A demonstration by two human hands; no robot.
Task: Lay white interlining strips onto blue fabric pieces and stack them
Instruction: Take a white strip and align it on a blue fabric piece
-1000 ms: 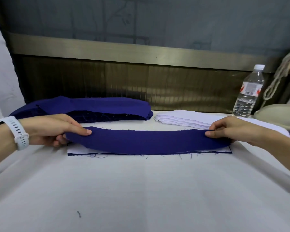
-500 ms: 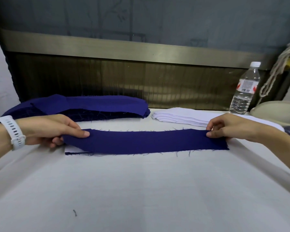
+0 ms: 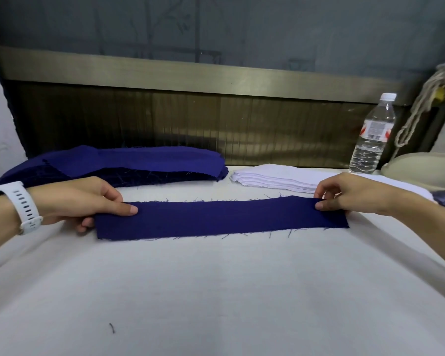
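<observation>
L hand [image 3: 82, 199] pinches blue strip [image 3: 221, 218] at left end, R hand [image 3: 357, 194] pinches right end; strip flat on table [image 3: 216, 291], white strips [image 3: 275, 179] behind.

Fabric piece [image 3: 221, 218] lay flat across the table [image 3: 216, 291]. Left hand [image 3: 77, 199] pinched its left end, right hand [image 3: 355, 194] its right end (far edge). Behind: fabric pile [image 3: 139, 163] left, interlining stack [image 3: 272, 178] right, bottle [image 3: 373, 140] far right.
</observation>
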